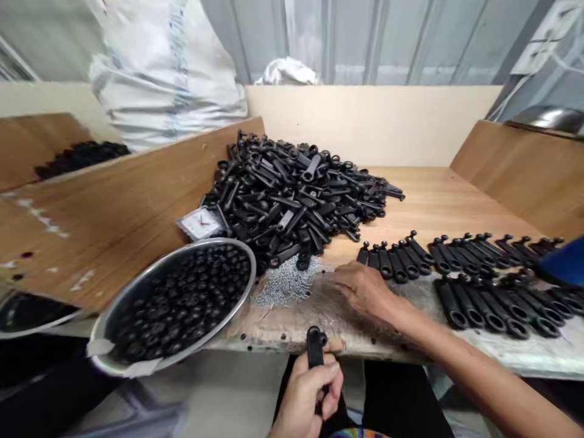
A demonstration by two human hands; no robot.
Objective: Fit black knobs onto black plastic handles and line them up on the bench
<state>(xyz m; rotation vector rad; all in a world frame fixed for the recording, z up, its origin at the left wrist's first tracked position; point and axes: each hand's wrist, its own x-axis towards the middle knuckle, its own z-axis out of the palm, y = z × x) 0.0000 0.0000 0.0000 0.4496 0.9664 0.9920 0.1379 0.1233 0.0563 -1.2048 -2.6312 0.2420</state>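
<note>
My left hand (308, 389) is at the bottom middle, in front of the bench edge, with its fingers wrapped round a black lever-shaped part (314, 348) that stands nearly upright. The part's lower end is hidden by the fingers. My right hand (365, 291) rests low over the bench top, its fingers drawn together and pointing left; their tips are partly hidden, and anything in them is too small to make out. Just left of those fingers lies a heap of small silvery screws (289, 281). Behind it rises a big pile of similar black lever parts (292, 201).
A metal bowl (253, 267) of small round black pieces stands at the left. Rows of black levers (483, 307) lie at the right, near a blue object (566, 261). A square clock (201, 223) leans by the pile. Wooden boards (137, 201) wall the bench's sides.
</note>
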